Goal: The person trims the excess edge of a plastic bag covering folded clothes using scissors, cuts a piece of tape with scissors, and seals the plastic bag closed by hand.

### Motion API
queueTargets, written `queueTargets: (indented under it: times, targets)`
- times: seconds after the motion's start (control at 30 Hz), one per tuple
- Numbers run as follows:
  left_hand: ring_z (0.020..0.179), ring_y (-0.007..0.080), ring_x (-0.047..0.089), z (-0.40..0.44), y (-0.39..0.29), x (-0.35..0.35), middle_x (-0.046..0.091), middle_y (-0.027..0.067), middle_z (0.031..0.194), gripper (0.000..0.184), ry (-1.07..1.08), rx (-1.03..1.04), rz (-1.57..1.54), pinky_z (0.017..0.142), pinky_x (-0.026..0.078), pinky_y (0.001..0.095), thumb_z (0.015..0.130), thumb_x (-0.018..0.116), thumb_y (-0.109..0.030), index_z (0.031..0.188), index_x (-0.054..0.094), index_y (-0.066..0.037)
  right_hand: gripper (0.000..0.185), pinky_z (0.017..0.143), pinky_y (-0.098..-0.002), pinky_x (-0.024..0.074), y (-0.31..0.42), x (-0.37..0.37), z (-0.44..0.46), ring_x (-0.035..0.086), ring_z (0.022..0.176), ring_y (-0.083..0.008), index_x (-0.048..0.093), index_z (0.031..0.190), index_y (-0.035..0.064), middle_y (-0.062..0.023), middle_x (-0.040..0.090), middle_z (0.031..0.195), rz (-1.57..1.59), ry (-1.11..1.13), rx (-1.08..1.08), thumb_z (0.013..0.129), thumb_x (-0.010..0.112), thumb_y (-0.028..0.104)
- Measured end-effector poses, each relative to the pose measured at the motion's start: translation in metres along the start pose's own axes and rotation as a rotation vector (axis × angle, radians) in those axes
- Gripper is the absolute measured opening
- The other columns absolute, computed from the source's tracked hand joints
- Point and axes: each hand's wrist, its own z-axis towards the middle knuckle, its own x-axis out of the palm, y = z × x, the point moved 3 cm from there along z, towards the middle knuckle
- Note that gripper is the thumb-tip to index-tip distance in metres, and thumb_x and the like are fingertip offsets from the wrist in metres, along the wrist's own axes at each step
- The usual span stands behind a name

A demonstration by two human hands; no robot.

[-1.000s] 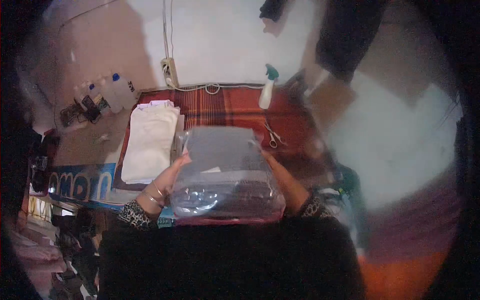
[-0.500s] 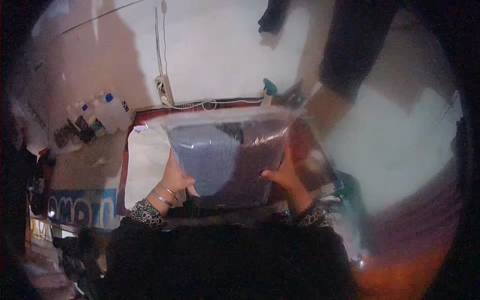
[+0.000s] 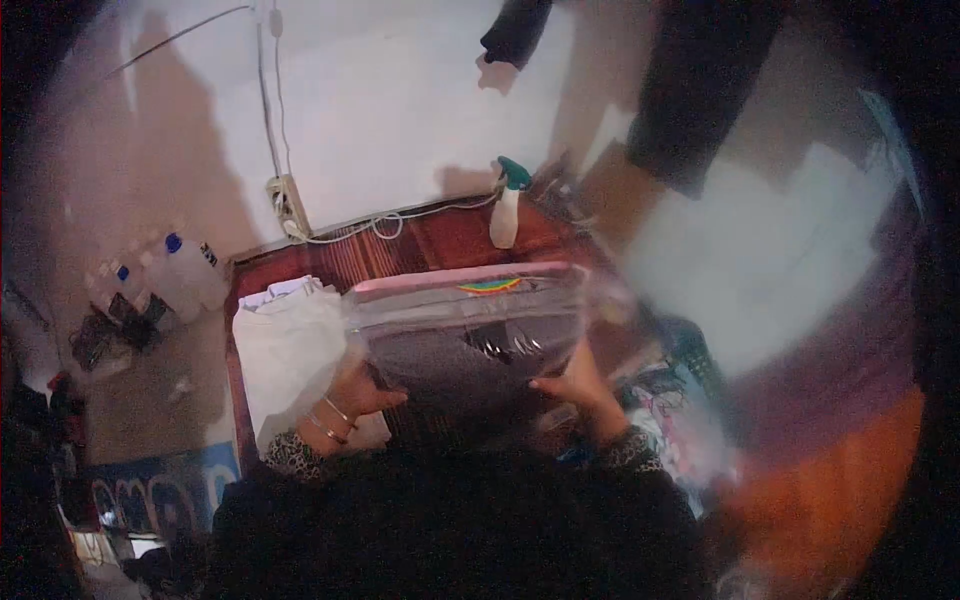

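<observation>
In front of my body is a clear plastic bag [image 3: 450,345] with folded cloth inside, dark grey with a pink edge and a small rainbow print. My left hand [image 3: 362,388], with bangles at the wrist, grips its left side, thumb on top. On the other side my right hand [image 3: 583,388] is closed on the bag's right edge, thumb also on top. The fingers underneath are hidden. A folded white cloth [image 3: 285,345] lies just left of my left hand, on a red striped covering [image 3: 440,235].
A spray bottle [image 3: 507,205] with a green head stands behind the bag. A power strip [image 3: 287,205] and white cord lie along the wall. Plastic bottles [image 3: 190,265] are at left. Another person's hand [image 3: 497,72] shows at the top. A pale heap [image 3: 780,260] fills the right.
The bag has tipped, so its pink far edge and rainbow print now show. Both hands still hold it. The view has shifted, uncovering more of the red covering and the spray bottle.
</observation>
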Motion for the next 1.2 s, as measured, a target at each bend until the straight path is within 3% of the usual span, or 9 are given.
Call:
queueTargets:
  times: [0.13,0.23,0.3,0.6,0.8,0.83,0.9,1.03,1.2]
  targets:
    - [0.133,0.0341,0.036,0.004,-0.016,-0.003,0.038,0.0213,0.143,0.105,0.024,0.129,0.079,0.111,0.028,0.0428,0.067,0.078,-0.054,0.141,0.032,0.004,0.122,0.114,-0.0393,0.0195,-0.005,-0.010,-0.016,0.026,0.139,-0.0315,0.008,0.149,-0.0002,-0.0203,0.027,0.149,-0.106,-0.025,-0.154,0.060,0.085,0.029]
    - [0.137,0.0313,0.030,0.011,-0.057,-0.002,0.033,0.0213,0.147,0.088,-0.466,0.435,0.548,0.113,0.023,0.0411,0.087,0.057,-0.054,0.144,0.025,0.005,0.093,0.113,-0.0392,0.0212,0.017,-0.027,-0.012,0.024,0.140,-0.0303,0.010,0.150,0.0021,-0.0200,0.027,0.150,0.211,-0.263,-0.381,0.082,0.065,0.033]
    - [0.139,0.0263,0.028,0.018,-0.078,-0.010,0.032,0.0120,0.150,0.069,-0.428,0.039,-0.354,0.114,0.020,0.0437,0.098,0.038,-0.047,0.149,0.017,-0.004,0.093,0.111,-0.0387,0.0234,0.017,-0.038,0.003,0.029,0.135,-0.0275,0.012,0.149,0.0010,-0.0161,0.031,0.145,0.307,-0.259,-0.296,0.084,0.062,0.044]
    - [0.129,0.0252,0.041,0.030,-0.108,0.000,0.050,0.0112,0.135,0.048,-0.625,-0.331,-0.780,0.111,0.027,0.0380,0.100,0.034,-0.030,0.136,0.044,0.001,0.044,0.102,-0.0351,0.0355,0.052,-0.010,0.028,0.048,0.117,-0.0214,0.048,0.133,0.0016,-0.0100,0.052,0.130,0.793,-0.298,0.083,0.101,0.039,0.032]
    - [0.125,0.0271,0.046,0.029,-0.104,-0.021,0.054,0.0134,0.131,0.046,-0.716,-0.027,-1.004,0.107,0.032,0.0385,0.099,0.036,-0.029,0.130,0.050,0.001,0.044,0.099,-0.0348,0.0379,0.065,-0.014,0.033,0.051,0.109,-0.0203,0.053,0.124,0.0021,-0.0097,0.055,0.121,0.784,-0.259,-0.095,0.103,0.030,0.034]
    - [0.125,0.0271,0.046,0.035,-0.117,-0.015,0.054,0.0134,0.131,0.046,-0.717,-0.024,-0.993,0.107,0.032,0.0385,0.099,0.036,-0.029,0.130,0.050,0.001,0.045,0.099,-0.0351,0.0379,0.060,-0.014,0.034,0.051,0.108,-0.0207,0.052,0.124,0.0023,-0.0100,0.055,0.120,0.748,-0.276,-0.122,0.103,0.029,0.035]
    - [0.129,0.0300,0.043,0.044,-0.176,-0.003,0.052,0.0167,0.133,0.047,-0.988,0.369,0.117,0.109,0.030,0.0410,0.097,0.039,-0.031,0.128,0.052,0.001,0.046,0.099,-0.0355,0.0378,0.053,-0.010,0.034,0.051,0.108,-0.0208,0.050,0.125,0.0019,-0.0100,0.054,0.120,0.774,-0.316,-0.091,0.103,0.029,0.036]
    - [0.132,0.0319,0.039,0.075,-0.234,0.080,0.048,0.0193,0.136,0.058,0.173,0.305,1.096,0.109,0.029,0.0462,0.087,0.057,-0.041,0.128,0.053,0.000,0.048,0.104,-0.0372,0.0336,0.059,-0.006,0.025,0.048,0.117,-0.0236,0.043,0.133,0.0008,-0.0135,0.049,0.129,0.875,-0.237,-0.064,0.103,0.030,0.035]
    - [0.131,0.0297,0.042,0.110,-0.200,0.136,0.050,0.0165,0.134,0.060,0.231,0.370,0.933,0.105,0.032,0.0478,0.081,0.062,-0.042,0.125,0.054,-0.001,0.053,0.109,-0.0385,0.0295,0.052,-0.006,0.008,0.041,0.127,-0.0262,0.035,0.140,0.0009,-0.0143,0.041,0.141,0.490,-0.265,-0.068,0.103,0.029,0.037]
